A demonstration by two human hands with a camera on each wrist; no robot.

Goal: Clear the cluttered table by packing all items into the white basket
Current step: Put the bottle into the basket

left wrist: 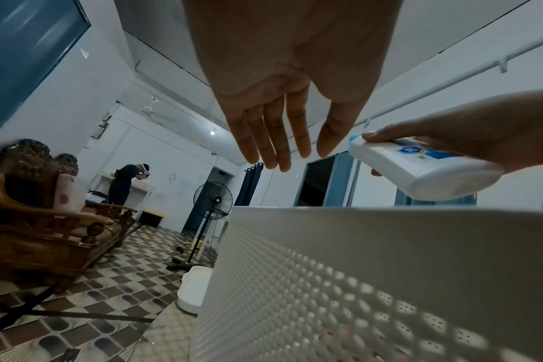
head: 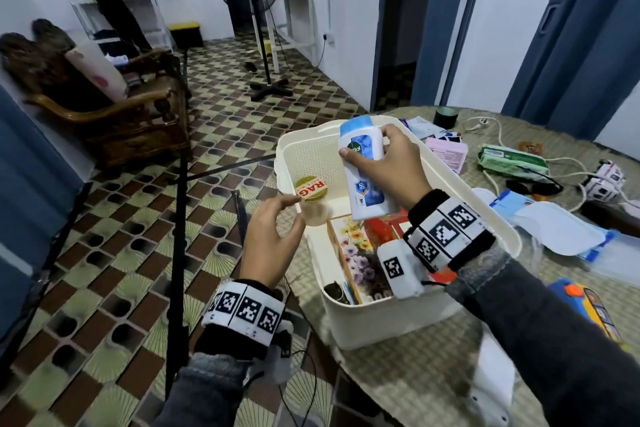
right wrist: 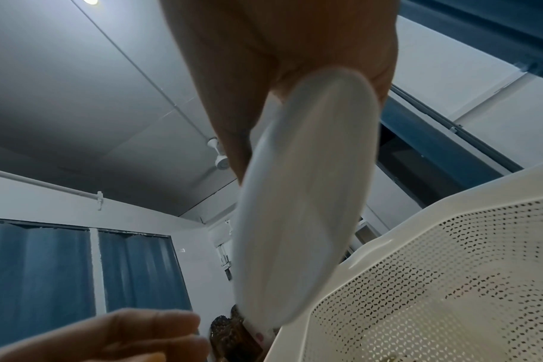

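Right hand (head: 391, 170): nearest the camera, fingers curled round a white bottle (head: 363, 170) with a blue cap, tilted, held over the basket (head: 398, 326).
Left hand (head: 270, 236): fingers straight and loose, holding nothing, hovering at the basket's left rim near the jar.
Basket: white, perforated, on the bench (head: 415, 388).
Inside basket: gold-lidded jar (head: 311, 191), floral box (head: 360, 253), red packet.
Bench beyond basket: green pack (head: 512, 159), pink pack, white cable, black tape roll.

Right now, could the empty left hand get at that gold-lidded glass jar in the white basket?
Probably yes: the left hand hovers open beside the gold-lidded jar, fingertips near its lid, with nothing between them.
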